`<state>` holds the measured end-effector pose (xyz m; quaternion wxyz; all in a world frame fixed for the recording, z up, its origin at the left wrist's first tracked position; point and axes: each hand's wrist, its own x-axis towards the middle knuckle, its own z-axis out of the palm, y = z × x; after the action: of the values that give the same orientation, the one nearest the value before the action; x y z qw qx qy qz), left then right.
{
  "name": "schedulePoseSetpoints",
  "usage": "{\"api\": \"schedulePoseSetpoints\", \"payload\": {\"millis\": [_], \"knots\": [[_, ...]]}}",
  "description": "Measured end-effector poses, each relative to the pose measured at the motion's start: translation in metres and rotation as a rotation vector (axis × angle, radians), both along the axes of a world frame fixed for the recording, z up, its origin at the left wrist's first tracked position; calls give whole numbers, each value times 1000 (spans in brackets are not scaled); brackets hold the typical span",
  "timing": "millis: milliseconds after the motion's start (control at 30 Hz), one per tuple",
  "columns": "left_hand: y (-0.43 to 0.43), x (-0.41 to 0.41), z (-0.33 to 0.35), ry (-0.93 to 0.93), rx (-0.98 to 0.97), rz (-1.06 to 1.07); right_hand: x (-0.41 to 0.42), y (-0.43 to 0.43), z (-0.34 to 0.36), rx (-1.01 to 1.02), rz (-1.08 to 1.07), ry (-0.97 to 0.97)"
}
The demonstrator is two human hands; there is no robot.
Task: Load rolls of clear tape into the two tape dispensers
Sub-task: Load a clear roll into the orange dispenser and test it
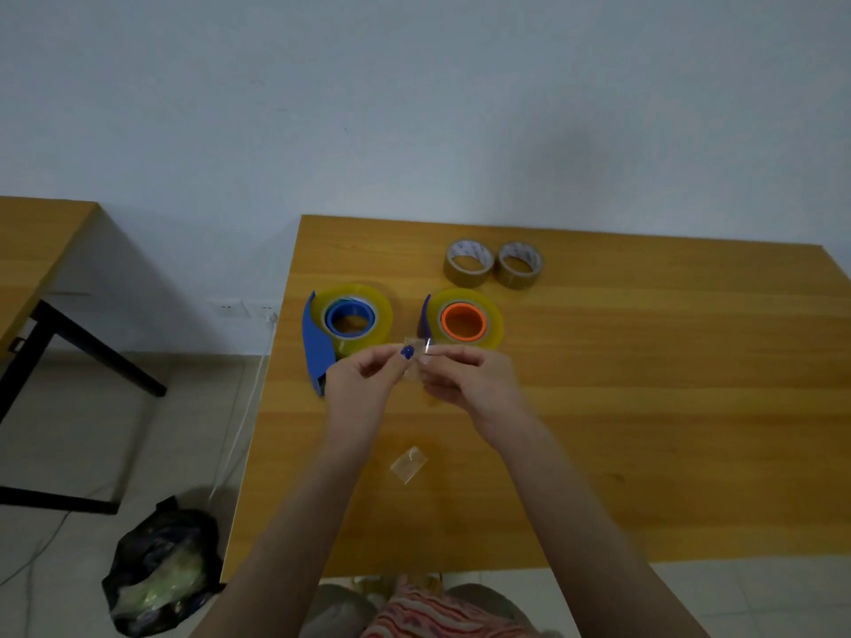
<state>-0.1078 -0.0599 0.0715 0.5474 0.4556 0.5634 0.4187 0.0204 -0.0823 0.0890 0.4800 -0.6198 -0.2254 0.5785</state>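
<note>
Two tape dispensers lie on the wooden table (644, 407). The blue dispenser (317, 347) on the left carries a clear tape roll (364, 306) on a blue hub. To its right, a purple dispenser (424, 317) carries a clear tape roll (488, 315) on an orange hub. In front of them, my left hand (364, 379) and my right hand (469, 379) pinch a small clear tape piece (414, 356) between their fingertips, just above the table.
Two brown tape rolls (492, 264) stand at the back of the table. A loose clear tape scrap (409, 463) lies nearer me. Left of the table are a black plastic bag (161, 573) on the floor, a white cable and a second table (32, 250).
</note>
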Motion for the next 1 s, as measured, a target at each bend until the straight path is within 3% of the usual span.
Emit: {"api": "schedulePoseSetpoints", "payload": {"millis": [167,233,433,600,700,767,867,933,1000], "knots": [[-8,2,-6,297,293,-49,-5,0,-11,-3,-81,-110],[-12,2,-12,369,381,-15,-10,-3,-16,0,-86,-69],[-16,-6,-35,410,323,90,-25,-15,-32,-26,0,113],[-29,-11,-57,729,710,-140,-31,-16,-46,-122,-30,125],[-39,-11,-67,707,807,-275,-31,-16,-60,-190,-111,137],[-46,-13,-73,629,795,-357,-28,-17,-68,-248,-186,178],[-51,-16,-89,610,544,-325,-16,-23,-90,-259,-215,-136],[-50,-16,-102,755,260,-352,-10,-30,-97,-268,-195,-273],[-49,-16,-112,942,112,-441,-6,-38,-104,-289,-159,-321]]}}
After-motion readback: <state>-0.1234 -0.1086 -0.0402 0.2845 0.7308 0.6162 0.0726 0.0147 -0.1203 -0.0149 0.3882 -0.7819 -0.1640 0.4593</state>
